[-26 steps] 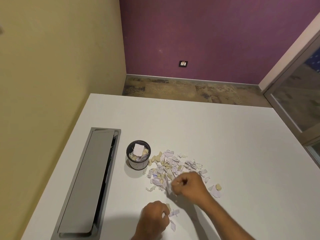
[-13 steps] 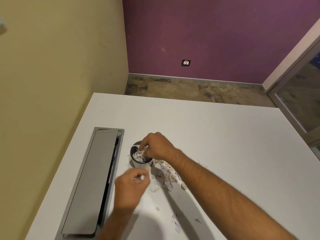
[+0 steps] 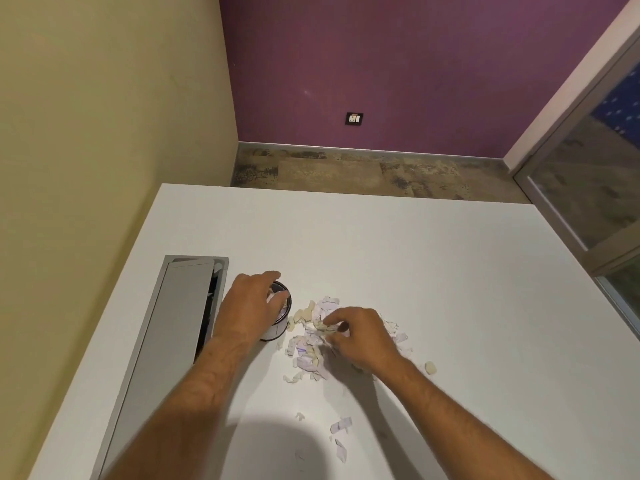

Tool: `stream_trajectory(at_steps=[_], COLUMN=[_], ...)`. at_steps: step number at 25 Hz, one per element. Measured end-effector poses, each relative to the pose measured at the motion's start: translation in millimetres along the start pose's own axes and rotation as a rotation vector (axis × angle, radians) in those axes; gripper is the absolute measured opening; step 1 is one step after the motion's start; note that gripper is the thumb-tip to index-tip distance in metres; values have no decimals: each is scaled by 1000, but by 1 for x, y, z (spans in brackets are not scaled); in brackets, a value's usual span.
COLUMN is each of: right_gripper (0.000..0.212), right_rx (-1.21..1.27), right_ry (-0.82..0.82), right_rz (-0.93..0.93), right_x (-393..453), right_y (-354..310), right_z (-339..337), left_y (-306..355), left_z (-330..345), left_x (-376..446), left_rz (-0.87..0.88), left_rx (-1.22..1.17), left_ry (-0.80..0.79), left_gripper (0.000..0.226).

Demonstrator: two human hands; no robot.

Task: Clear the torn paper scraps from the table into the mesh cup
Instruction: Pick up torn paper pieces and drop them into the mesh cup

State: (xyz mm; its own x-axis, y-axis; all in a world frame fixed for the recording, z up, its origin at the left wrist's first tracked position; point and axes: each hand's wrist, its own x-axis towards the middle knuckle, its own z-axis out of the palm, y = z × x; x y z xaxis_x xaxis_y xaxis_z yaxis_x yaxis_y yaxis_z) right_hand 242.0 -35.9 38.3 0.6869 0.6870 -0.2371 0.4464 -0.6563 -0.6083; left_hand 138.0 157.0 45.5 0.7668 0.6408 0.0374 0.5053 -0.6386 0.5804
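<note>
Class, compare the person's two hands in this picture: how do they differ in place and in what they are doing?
The left hand is over the mesh cup, fingers at its mouth; the right hand is on the scrap pile on the table. The left hand covers much of the cup; the right hand's fingers curl down into the scraps. Both are bare and reach forward.

On the table (image 3: 433, 258), the cup (image 3: 280, 327) stands right of the cable hatch (image 3: 173, 327). The scraps (image 3: 311, 344) lie just right of the cup (a few strays (image 3: 341, 426) nearer the person). The left hand (image 3: 251, 308) is over the cup, the right hand (image 3: 360, 336) on the pile.
</note>
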Motion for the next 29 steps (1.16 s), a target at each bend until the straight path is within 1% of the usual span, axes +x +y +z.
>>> stream_trajectory(at_steps=[2,3,4,5,6,7,8,9,11,12,13,16,19,21,23,26,27,29], right_gripper=[33,37,40,43,47,51,53,54,48,44,40,32,26,24,21,12,10,14], right_rx=[-111,-173,-224,-253,-261,-263,-272,-293,-356,-382,-393,-342,-272,-242,-191,-6,99,345], right_ry=[-50,-86,-116,-131,-136,-136,-135,-135,-144,-147,-143,-115,-75,-60,-48,6,45,97], right_rz=[25,19,4,-15,-32,-48,-63,-81,-111,-119,-122,-110,-90,-76,-25,88,128,182], right_x=[-14,-18,-22,-23,-24,-24,-23,-22,-22,-22,-22,-24,-30,-34,-39,-45,-46,-43], right_y=[19,25,28,30,31,31,30,29,27,26,25,25,29,33,36,39,37,24], right_z=[12,19,26,33,39,44,48,52,58,60,62,65,67,67,64,56,51,35], left_y=[3,4,4,3,2,2,0,-1,0,0,1,1,-5,-9,-12,-15,-16,-18], left_z=[8,12,17,23,29,37,45,52,64,68,72,82,87,89,89,85,84,82], left_x=[-10,-18,-25,-33,-40,-46,-52,-57,-65,-68,-69,-72,-78,-82,-87,-95,-98,-106], left_rz=[187,309,425,508,534,506,442,355,195,145,116,87,16,-50,-113,-193,-215,-243], left_rx=[-67,-82,-74,-40,14,72,122,157,204,215,223,199,67,7,-34,-114,-160,-268], left_ry=[145,156,100,-16,-163,-304,-409,-479,-545,-547,-530,-451,-396,-357,-337,-314,-295,-254], left_gripper=[27,22,20,19,22,29,38,48,63,65,61,35,18,20,24,23,21,19])
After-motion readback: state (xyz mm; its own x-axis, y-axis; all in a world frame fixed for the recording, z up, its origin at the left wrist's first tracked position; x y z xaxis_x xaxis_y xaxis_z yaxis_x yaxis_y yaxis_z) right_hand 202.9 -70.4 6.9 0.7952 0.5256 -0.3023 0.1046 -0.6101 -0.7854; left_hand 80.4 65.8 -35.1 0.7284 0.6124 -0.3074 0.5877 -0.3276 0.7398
